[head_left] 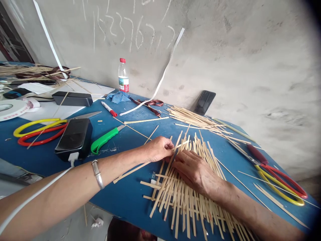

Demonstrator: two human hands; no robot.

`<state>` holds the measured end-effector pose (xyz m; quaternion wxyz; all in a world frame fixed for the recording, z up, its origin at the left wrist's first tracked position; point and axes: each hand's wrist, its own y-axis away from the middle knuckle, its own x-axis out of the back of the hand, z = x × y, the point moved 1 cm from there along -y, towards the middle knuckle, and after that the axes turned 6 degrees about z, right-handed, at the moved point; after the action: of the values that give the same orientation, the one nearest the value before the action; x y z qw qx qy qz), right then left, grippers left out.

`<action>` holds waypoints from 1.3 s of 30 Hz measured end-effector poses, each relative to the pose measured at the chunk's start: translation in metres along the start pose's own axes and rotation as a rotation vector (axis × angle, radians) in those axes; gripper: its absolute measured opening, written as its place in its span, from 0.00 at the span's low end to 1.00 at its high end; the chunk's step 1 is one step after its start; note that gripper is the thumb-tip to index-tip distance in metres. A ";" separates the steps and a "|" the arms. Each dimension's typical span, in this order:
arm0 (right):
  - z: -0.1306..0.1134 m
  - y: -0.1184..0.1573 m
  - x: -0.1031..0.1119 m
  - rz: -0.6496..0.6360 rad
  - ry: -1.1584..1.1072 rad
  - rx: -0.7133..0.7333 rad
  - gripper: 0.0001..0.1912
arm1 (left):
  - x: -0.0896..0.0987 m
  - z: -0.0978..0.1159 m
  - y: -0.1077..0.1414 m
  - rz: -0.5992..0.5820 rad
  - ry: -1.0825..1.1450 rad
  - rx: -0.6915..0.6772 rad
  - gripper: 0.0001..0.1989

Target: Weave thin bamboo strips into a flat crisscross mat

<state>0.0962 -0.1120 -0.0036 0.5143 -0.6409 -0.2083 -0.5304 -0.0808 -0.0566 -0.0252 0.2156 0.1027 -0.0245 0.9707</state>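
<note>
Thin bamboo strips (pixel 185 214), crossed over and under one another, form a loose woven fan on the blue table (pixel 135 134). At the upper left part of this weave my left hand (pixel 160 149) pinches a pale strip between thumb and fingers; a silver bangle is on that wrist. My right hand (pixel 197 169) lies palm down across the strips, fingers bent toward the left hand. Its fingertips are partly hidden among the strips, so whether they grip one is unclear. The two hands nearly touch.
Left of my arm lie a green-handled knife (pixel 104 140), a black device (pixel 74 137) with a white cable, scissors (pixel 42 130) and a red marker (pixel 109 109). A bottle (pixel 123 78) stands by the wall. More strips (pixel 195 118) lie behind; other scissors (pixel 281 184) are at right.
</note>
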 end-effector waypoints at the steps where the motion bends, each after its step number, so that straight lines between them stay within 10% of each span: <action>1: 0.000 0.000 0.000 -0.002 -0.001 -0.003 0.13 | 0.000 0.000 0.000 0.004 -0.004 0.000 0.10; 39: -0.001 0.007 0.006 -0.097 -0.036 0.020 0.13 | -0.003 0.011 0.009 0.139 -0.244 0.000 0.03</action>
<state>0.1033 -0.1177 -0.0011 0.4906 -0.6343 -0.2534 -0.5411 -0.0797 -0.0672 -0.0153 0.1433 0.2182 -0.0575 0.9636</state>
